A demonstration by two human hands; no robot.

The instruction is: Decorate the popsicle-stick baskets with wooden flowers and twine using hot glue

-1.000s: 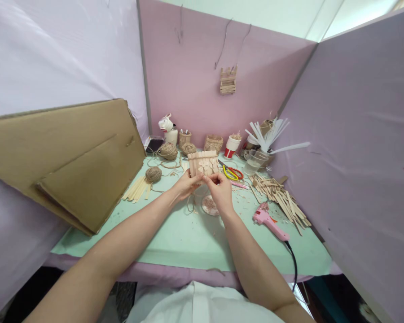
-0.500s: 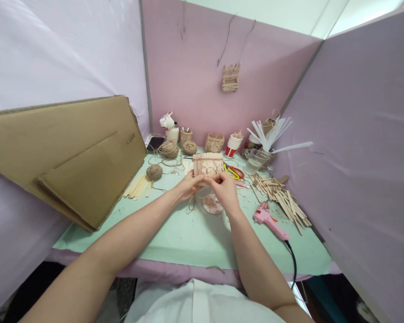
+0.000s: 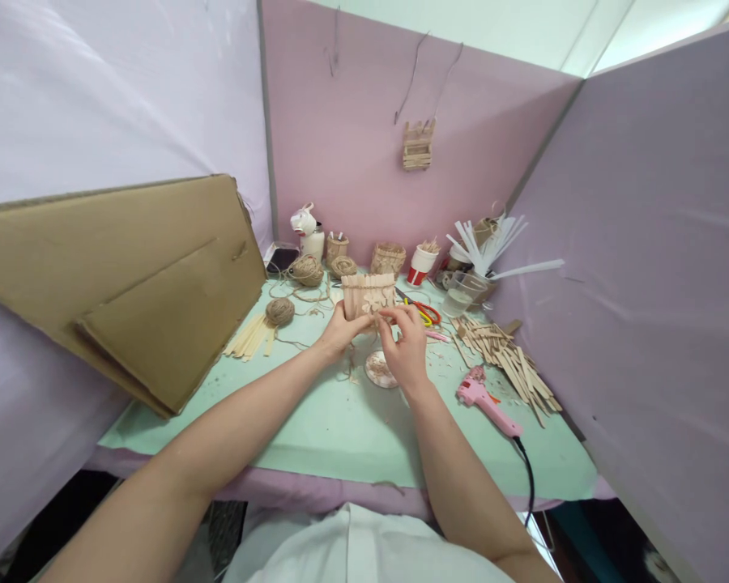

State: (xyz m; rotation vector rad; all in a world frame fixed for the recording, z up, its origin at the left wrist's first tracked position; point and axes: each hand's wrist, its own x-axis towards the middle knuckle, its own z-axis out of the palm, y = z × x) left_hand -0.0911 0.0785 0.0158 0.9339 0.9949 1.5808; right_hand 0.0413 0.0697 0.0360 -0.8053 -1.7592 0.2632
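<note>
A small container of upright wooden sticks (image 3: 357, 296), with a twine band near its rim and pale flower-like pieces on its front, is held up above the table. My left hand (image 3: 340, 332) grips it from the left and below, thumb across its lower front. Against the lower right of that front, my right hand (image 3: 406, 348) has thumb and forefinger pinched together; whatever is between the fingertips is too small to make out. Under the hands lies a round pale disc (image 3: 379, 371) with brownish crumbs on it. Scissors (image 3: 425, 314) with red and yellow handles lie just behind my right hand.
A pink glue gun (image 3: 489, 405) with a black cord rests at the right, near a heap of wooden sticks (image 3: 513, 356). Twine balls (image 3: 279, 311) and flat sticks (image 3: 250, 336) lie left. Cardboard (image 3: 176, 283) leans at the left; cups (image 3: 423, 263) stand behind.
The container has shifted slightly left and tilted in my left hand. My right hand's fingers have moved up a little along its front, and more of the scissors shows.
</note>
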